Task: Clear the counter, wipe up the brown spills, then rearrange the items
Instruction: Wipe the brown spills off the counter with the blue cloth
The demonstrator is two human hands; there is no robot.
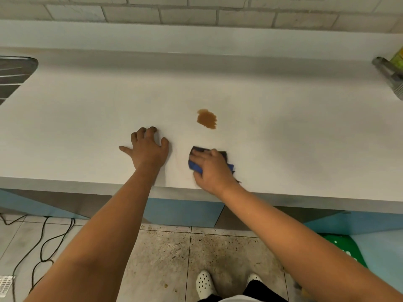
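A brown spill [206, 118] lies on the white counter [294, 136], a little beyond my hands. My right hand [212, 168] presses a dark blue cloth [194, 165] flat on the counter near the front edge, below the spill; the hand covers most of the cloth, and its corners show at the left and right. My left hand [147, 147] rests on the bare counter to the left of the cloth, with fingers spread and tips bent onto the surface. It holds nothing.
A metal sink drainer [13, 75] sits at the far left edge. At the far right stand a grey utensil [390, 73] and a green-yellow item [398, 57]. Blue cabinet fronts run below the counter; black cables [43, 243] and a green mat [346, 249] lie on the tiled floor.
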